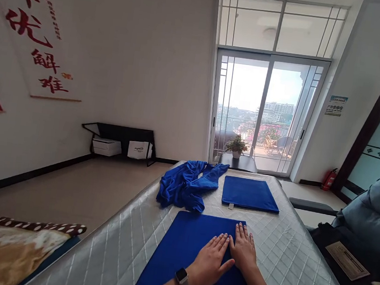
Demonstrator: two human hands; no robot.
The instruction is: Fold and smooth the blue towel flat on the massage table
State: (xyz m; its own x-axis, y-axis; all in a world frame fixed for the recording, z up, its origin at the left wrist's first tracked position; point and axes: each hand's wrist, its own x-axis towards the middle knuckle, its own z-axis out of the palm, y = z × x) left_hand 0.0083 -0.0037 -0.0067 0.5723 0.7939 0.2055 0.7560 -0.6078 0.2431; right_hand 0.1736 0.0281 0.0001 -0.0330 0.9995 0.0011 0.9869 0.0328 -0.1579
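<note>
A blue cloth (pixel 188 239) lies flat in front of me on the quilted silver-grey mattress (pixel 287 251). My left hand (pixel 212 260), with a watch on its wrist, rests palm down on the cloth with its fingers stretched out. Beside it my right hand (pixel 243 247) lies flat near the cloth's right edge, fingers extended, and the two hands meet or nearly meet. Farther back sits a neatly folded blue cloth (pixel 250 193) with a small white tag at its near edge. To its left is a crumpled heap of blue cloth (pixel 188 184), close to the far edge of the flat one.
A potted plant (pixel 237 146) stands on a dark chair (pixel 239 163) beyond the mattress. At the right is a grey-blue armchair (pixel 376 207) with dark items on it. A patterned blanket (pixel 13 250) lies at the lower left. A black rack (pixel 125 133) stands by the wall.
</note>
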